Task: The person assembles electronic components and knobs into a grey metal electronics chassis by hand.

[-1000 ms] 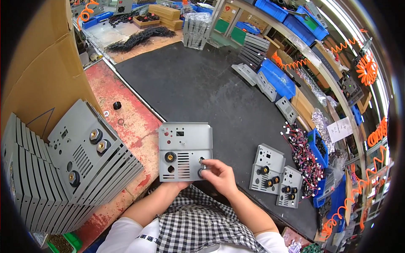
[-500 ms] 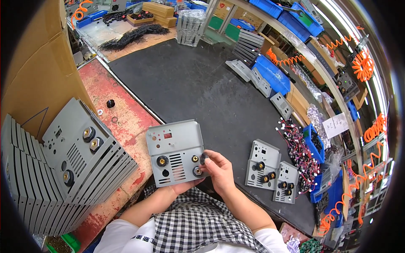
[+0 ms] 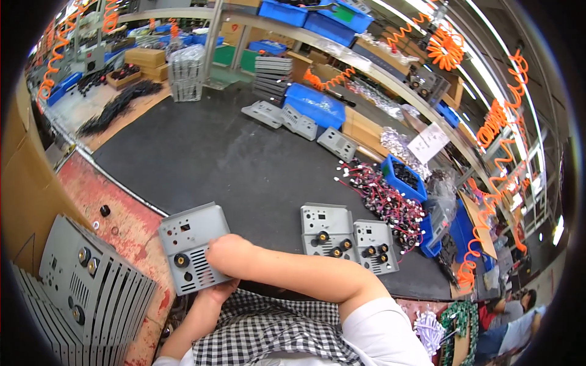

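A grey bent sheet-metal panel (image 3: 206,224), with slots and round holes, is tilted in front of me at the edge of the black bench top. My left hand (image 3: 218,291) grips its lower edge from beneath, fingers mostly hidden behind it. My right hand (image 3: 232,256) is closed over the panel's right side, covering the fittings there; what its fingers hold is hidden. A black round socket with a brass centre (image 3: 181,260) sits in the panel's left part. Two similar panels, one a larger grey panel (image 3: 326,218), lie to the right with black sockets fitted.
Stacked grey panels (image 3: 131,293) lean by a cardboard box (image 3: 30,165) at left. A loose black nut (image 3: 105,210) lies on the red worn surface. Red and black wire bundles (image 3: 384,198), a blue bin (image 3: 403,178) and more panels (image 3: 337,144) line the bench's far right.
My right hand has moved from beside the panel, where it held a small black ring, to over the panel's right side. The view has swung to the right.
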Motion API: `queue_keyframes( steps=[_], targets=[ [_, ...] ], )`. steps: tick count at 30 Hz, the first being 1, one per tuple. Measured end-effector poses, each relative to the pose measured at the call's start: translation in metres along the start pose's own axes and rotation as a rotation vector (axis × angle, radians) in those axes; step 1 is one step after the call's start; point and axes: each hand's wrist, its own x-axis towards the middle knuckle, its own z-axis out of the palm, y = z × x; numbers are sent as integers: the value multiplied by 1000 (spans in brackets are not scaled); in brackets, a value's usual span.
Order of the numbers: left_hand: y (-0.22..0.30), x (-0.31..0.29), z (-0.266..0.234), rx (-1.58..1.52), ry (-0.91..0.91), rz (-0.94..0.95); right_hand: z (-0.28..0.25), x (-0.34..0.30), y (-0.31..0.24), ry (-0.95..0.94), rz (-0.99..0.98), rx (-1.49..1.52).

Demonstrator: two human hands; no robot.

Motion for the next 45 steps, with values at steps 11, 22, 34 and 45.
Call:
queue_keyframes(
  steps=[11,22,34,45],
  targets=[
    [1,10,0,96,-46,52,9,-19,16,283,67,14],
    [-8,-4,23,31,-114,85,19,-24,32,358,-68,269],
    [-7,-8,33,95,-111,97,5,-19,24,256,110,42],
    [-5,-11,32,101,-149,104,14,-22,32,350,-1,242]
  ],
)
